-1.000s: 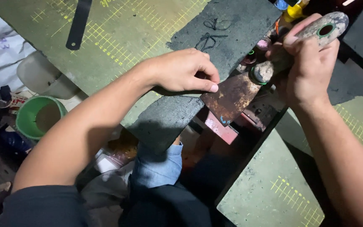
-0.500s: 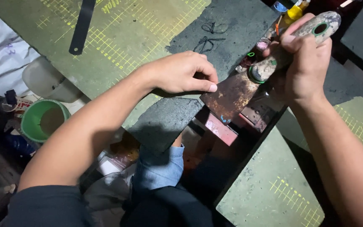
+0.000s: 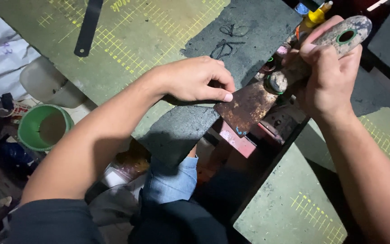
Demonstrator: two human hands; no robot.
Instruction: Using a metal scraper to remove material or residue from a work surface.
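L hand (image 3: 195,81) curled; R hand (image 3: 328,74) prob. clenched.

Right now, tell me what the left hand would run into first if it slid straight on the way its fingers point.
The left hand points right, fingertips on the rusty metal plate. Sliding on, it would likely meet the round head of the tool in the right hand, though depth is unclear.
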